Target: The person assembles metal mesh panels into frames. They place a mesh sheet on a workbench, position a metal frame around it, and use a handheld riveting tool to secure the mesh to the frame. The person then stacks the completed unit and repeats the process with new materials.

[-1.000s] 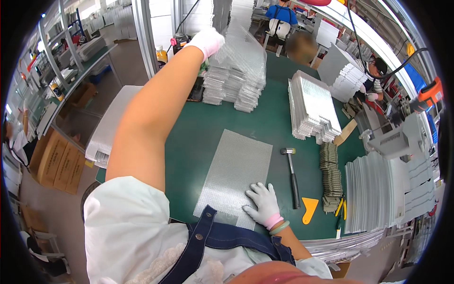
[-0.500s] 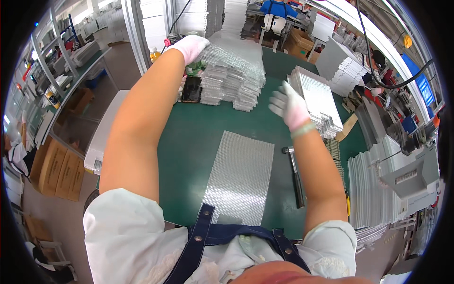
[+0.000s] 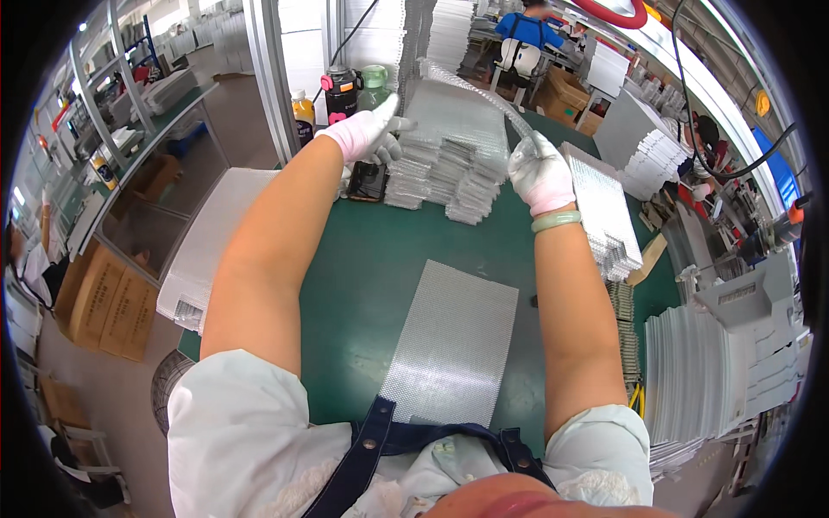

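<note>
A clear bubble wrap sheet (image 3: 484,93) is raised on edge above a stack of bubble wrap (image 3: 440,168) at the back of the table. Its right end is pinched in my right hand (image 3: 542,177), which wears a white glove. My left hand (image 3: 370,134), also gloved, is at the left side of the stack with its fingers stretched out, and nothing shows in it. Below it lies a black phone-like thing (image 3: 369,183). A flat silver sheet with a fine dotted pattern (image 3: 453,337) rests on the green table (image 3: 345,285) nearest my body.
Bottles, one black (image 3: 340,93) and one green (image 3: 373,85), stand behind my left hand. To the right are a stack of silvery panels (image 3: 604,203) and bundled small metal parts (image 3: 625,319). White panels (image 3: 704,358) stand further right. A person in blue (image 3: 528,33) sits beyond.
My right hand has moved away from me and closed on the bubble wrap sheet. My left hand has let go of the wrap and come nearer. The hammer is now mostly behind my right arm.
</note>
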`<state>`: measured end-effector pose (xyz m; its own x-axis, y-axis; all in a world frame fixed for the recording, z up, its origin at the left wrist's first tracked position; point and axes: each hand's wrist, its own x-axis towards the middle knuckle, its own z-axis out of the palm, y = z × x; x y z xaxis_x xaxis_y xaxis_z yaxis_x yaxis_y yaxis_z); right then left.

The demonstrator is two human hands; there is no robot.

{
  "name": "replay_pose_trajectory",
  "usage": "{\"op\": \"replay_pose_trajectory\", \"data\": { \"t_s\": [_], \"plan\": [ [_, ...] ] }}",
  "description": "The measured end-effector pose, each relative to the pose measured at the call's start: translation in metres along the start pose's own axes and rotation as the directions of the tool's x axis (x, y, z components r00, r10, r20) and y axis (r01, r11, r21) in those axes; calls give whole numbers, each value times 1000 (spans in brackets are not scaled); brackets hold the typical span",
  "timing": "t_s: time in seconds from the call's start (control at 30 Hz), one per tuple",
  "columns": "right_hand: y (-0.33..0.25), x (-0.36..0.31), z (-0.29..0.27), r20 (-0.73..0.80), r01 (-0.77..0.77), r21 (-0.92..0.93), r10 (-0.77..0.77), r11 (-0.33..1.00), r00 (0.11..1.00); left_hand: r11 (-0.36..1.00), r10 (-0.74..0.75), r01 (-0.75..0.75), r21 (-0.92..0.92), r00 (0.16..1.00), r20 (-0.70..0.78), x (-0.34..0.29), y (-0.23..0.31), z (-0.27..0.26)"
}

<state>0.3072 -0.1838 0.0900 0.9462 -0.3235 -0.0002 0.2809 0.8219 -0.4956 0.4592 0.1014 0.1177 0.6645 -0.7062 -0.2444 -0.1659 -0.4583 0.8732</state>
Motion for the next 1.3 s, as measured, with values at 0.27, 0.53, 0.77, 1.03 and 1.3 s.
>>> {"op": "replay_pose_trajectory", "data": {
  "t_s": [0.27, 0.53, 0.77, 1.03, 1.3],
  "plan": [
    [-24, 14, 30, -3, 68, -629, -90, 774, 996, 967, 69, -37, 253, 991, -118, 9, -11, 12],
    [-80, -35, 58, 329, 429, -56, -389, 901, 860, 824, 349, -111, 555, 872, -343, 3, -16, 22],
    [-27, -196, 9, 294, 444, -712, -344, 543, 892, 635, 374, -439, -636, 895, -245, -121, 35, 88],
    [39, -299, -19, 2, 120, -959, -414, 259, 910, 856, 499, -424, 295, 534, -683, -195, -32, 195],
    [119, -398, -100, 13, -165, -914, -435, -369, 901, 781, 476, -36, 623, 681, -557, -249, -124, 275]
  ]
}}
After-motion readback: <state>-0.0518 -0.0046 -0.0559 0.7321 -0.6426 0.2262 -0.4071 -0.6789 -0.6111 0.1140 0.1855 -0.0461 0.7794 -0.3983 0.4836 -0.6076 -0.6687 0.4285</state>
